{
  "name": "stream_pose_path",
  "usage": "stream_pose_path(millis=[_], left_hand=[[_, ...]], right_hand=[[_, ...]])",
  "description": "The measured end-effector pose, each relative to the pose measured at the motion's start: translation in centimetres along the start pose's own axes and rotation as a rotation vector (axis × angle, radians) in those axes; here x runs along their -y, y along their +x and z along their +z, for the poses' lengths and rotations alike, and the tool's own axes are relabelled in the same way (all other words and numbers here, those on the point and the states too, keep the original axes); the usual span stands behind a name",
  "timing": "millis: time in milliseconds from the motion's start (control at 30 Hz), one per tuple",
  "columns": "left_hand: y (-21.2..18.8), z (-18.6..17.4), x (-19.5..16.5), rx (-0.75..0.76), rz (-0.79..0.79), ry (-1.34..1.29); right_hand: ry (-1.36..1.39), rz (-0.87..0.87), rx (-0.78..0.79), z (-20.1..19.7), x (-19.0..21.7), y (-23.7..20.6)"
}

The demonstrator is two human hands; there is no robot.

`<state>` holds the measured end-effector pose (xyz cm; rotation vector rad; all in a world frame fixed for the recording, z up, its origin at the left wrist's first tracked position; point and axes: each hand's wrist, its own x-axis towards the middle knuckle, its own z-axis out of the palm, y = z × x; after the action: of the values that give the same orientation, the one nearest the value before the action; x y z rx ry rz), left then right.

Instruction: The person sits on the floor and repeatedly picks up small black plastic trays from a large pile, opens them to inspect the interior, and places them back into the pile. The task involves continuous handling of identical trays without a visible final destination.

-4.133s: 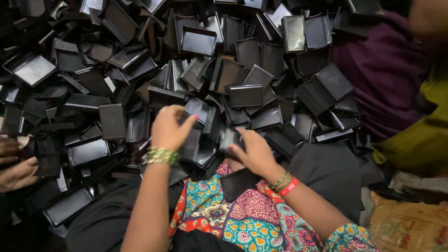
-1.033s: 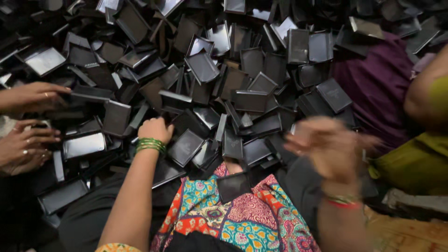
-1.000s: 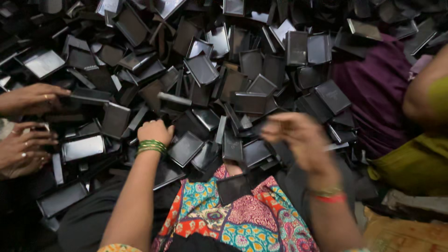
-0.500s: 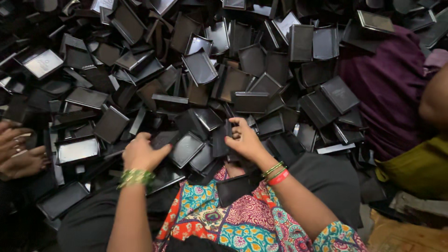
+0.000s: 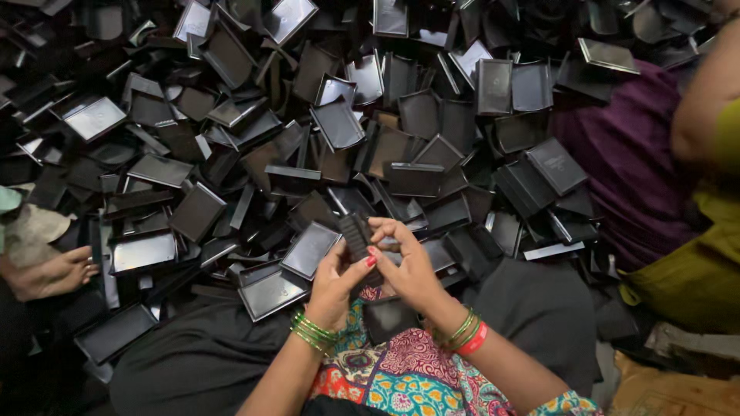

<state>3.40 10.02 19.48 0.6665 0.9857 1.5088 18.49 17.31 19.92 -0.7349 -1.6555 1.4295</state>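
Black trays (image 5: 193,208) heaped over floor; both hands' fingers (image 5: 389,231) clamped on small black piece (image 5: 356,233).

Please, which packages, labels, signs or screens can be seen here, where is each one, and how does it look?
Sack: bottom right corner, tan, crumpled, with faint print.
Black trays: heaped across the floor, shallow, rectangular, unlabelled.
Small black part: held in both hands, no label visible.
No signs or screens.

Two bare forearms reach forward from the bottom edge and meet at the centre. The left hand (image 5: 333,283) is cupped, thumb up, green bangles at its wrist. The right hand (image 5: 407,262) curls its fingers inward — red-painted nails showing — with green and red bangles at its wrist.
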Motion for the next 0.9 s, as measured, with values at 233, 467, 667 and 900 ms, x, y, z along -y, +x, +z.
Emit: stream_pose_path(millis=[233,467,667,900], left_hand=[[0.1,-0.7,-0.6,0.030,-0.088,-0.045],[0.6,-0.6,-1.4,0.068,-0.060,-0.015],[0.1,-0.5,-1.8,0.064,-0.080,-0.020],[-0.2,-1.3,-2.9,0.163,0.015,0.176]], right_hand=[[0.420,0.181,0.075,-1.1,-0.8,1.2],[0.655,0.146,0.084,-0.6,0.7,1.3],[0.681,0.227,0.100,-0.9,0.5,1.1],[0.521,0.221,0.213,-0.7,0.8,0.7]])
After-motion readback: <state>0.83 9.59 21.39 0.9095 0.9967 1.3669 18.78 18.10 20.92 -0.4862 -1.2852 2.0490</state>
